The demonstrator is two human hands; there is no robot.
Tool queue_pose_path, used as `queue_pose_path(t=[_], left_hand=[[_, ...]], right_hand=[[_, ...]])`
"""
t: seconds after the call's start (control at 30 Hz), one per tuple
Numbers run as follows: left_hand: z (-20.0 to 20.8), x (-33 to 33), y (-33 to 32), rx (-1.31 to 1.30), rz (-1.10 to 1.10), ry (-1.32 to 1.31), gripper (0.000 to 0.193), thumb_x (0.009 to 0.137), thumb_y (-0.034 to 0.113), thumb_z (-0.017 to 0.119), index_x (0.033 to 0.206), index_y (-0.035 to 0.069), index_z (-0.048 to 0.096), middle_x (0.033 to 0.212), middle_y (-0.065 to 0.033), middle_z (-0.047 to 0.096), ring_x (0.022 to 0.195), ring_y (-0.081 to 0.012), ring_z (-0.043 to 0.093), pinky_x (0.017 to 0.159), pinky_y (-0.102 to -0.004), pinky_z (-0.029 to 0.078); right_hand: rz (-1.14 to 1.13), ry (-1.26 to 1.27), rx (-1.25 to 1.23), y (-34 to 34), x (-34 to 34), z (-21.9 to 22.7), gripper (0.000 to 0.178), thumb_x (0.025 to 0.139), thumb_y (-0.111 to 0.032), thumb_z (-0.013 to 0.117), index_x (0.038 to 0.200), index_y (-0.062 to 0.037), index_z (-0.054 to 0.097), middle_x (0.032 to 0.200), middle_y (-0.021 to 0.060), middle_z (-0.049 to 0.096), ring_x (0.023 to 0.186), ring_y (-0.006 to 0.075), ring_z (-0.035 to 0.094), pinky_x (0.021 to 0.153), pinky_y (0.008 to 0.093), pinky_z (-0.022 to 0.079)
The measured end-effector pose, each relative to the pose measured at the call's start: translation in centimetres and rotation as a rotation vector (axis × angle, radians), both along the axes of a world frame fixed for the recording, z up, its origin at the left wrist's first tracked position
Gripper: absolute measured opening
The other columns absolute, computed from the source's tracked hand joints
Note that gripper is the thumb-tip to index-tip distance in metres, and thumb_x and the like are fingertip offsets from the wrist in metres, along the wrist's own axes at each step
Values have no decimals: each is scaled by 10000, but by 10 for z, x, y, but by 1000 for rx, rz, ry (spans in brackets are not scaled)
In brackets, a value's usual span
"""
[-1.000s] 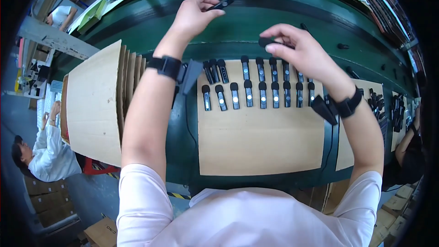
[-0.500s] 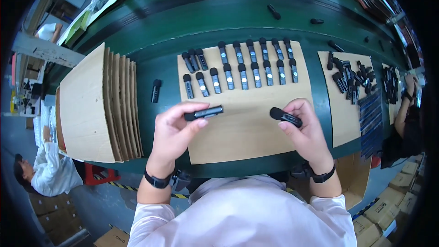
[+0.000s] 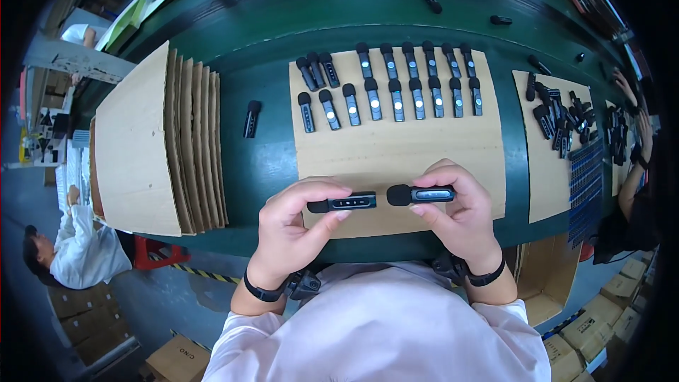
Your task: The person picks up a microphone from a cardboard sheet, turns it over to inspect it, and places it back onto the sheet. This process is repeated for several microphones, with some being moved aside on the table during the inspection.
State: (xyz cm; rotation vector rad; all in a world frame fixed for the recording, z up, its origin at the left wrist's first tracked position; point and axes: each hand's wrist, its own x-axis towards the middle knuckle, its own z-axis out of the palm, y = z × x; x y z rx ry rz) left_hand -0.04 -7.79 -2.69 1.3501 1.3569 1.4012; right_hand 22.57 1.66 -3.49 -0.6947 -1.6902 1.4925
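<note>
My left hand pinches a small black clip-on microphone with a foam tip between thumb and fingers; its row of small marks faces up. In my right hand is a second clip-on microphone, lying sideways with its foam tip to the left. The two microphones are level and a short gap apart. Both are held over the near part of a cardboard sheet. Farther back on that sheet, more microphones lie in two rows, most with a pale round sticker.
Upright cardboard sheets stand at left, beside one loose microphone on the green table. At right, another cardboard sheet bears a heap of microphones and a dark blue grid. Other people sit left and right.
Both hands have come closer together and nearer to me. The microphones have been turned to lie level, the right one now showing a different face. The view has shifted slightly.
</note>
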Motion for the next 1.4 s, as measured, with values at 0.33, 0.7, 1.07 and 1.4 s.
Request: queue_pose_path(t=[0.33, 0.7, 1.07, 1.4], left_hand=[[3, -7, 7, 86, -27, 194, 261, 773, -23, 750, 1022, -4, 673, 969, -123, 713, 966, -255, 676, 1040, -507, 431], [-2, -8, 12, 93, -31, 122, 286, 738, -47, 760, 1012, 7, 699, 964, -100, 725, 938, -244, 687, 1038, -491, 432], [-2, -3, 12, 93, -27, 105, 253, 779, 29, 780, 1010, 16, 677, 948, -111, 705, 941, -240, 666, 1052, -529, 412], [-7, -1, 14, 49, -41, 93, 234, 772, -13, 746, 982, 26, 653, 985, -106, 688, 985, -228, 634, 1071, -499, 387]], right_hand=[[-2, -60, 237, 6, -8, -1, 302, 753, 53, 764, 1028, -13, 657, 910, 98, 636, 815, 200, 620, 719, 285, 493], [30, -41, 350, 14, -11, -5, 306, 765, 47, 758, 1032, -27, 626, 901, 92, 642, 782, 195, 597, 694, 288, 459], [17, -61, 339, 10, -9, 0, 327, 764, 69, 725, 1054, -26, 609, 954, 106, 600, 823, 199, 580, 728, 291, 465], [0, -124, 274, 4, -8, -8, 371, 747, 115, 700, 1078, -5, 583, 1031, 123, 559, 910, 218, 600, 769, 311, 498]])
